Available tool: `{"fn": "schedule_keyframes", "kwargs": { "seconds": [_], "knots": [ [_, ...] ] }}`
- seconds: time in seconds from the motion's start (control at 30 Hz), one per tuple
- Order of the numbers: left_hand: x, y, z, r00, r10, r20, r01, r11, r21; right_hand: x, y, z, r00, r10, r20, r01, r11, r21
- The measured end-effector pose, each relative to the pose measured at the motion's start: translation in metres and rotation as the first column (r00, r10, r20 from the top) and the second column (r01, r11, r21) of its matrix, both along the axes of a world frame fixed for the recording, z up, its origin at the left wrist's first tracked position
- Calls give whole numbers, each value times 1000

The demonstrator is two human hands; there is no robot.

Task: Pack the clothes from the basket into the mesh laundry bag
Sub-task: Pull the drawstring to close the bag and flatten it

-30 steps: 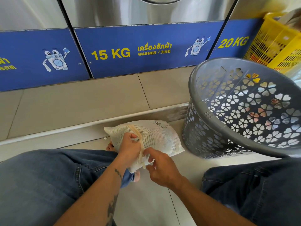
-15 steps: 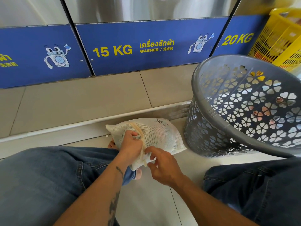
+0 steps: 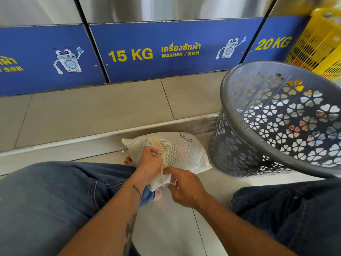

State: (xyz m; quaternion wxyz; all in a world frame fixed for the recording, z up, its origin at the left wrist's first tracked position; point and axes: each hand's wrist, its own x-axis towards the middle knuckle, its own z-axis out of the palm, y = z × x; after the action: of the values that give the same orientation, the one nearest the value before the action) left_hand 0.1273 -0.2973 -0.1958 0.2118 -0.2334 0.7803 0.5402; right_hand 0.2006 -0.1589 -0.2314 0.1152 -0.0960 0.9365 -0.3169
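One cream mesh laundry bag [image 3: 181, 150]; one grey flower-cut laundry basket [image 3: 276, 124]; one yellow plastic basket [image 3: 317, 47]; two hands, left hand [image 3: 149, 161] and right hand [image 3: 186, 187]; three blue washer panels [image 3: 166, 50]; two washer mascots [image 3: 67, 60].

A row of steel washing machines [image 3: 166, 8] is standing along the far wall, each one carrying a blue panel [image 3: 173, 50] at its base with yellow lettering reading 15 KG and 20 KG beside cartoon washer figures. Directly below the blue panel, a raised step of beige tiles [image 3: 96, 108] is running the width of the room, edged by a pale strip. Below that step, glossy light floor tiles [image 3: 166, 228] are reflecting daylight. Right of the panel, a yellow plastic crate [image 3: 321, 45] is sitting.
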Motion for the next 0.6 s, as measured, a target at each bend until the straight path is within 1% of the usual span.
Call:
{"fn": "schedule_keyframes", "kwargs": {
  "seconds": [0.17,0.23,0.3,0.37,0.4,0.5,0.6],
  "knots": [
    [1,0,-1,1000,11,1,-11,1000,6,-6,2,-2,992,-24,125,32,998,-56],
    [1,1,1,1000,25,9,-25,1000,6,-8,3,-5,986,-74,151,92,989,-117],
    [1,1,2,999,29,15,-29,999,15,-7,1,-8,969,-171,177,205,959,-197],
    [1,0,3,1000,26,6,-26,999,31,-5,-1,-8,929,-274,250,334,912,-239],
    [1,0,4,1000,26,10,-27,999,39,-3,-2,-9,902,-308,301,383,894,-233],
    [2,1,6,999,23,39,-26,997,70,-1,-8,-16,835,-337,435,457,865,-207],
    [0,0,0,998,-1,67,-5,996,90,-3,-18,-20,775,-362,518,542,802,-251]
  ]
}}
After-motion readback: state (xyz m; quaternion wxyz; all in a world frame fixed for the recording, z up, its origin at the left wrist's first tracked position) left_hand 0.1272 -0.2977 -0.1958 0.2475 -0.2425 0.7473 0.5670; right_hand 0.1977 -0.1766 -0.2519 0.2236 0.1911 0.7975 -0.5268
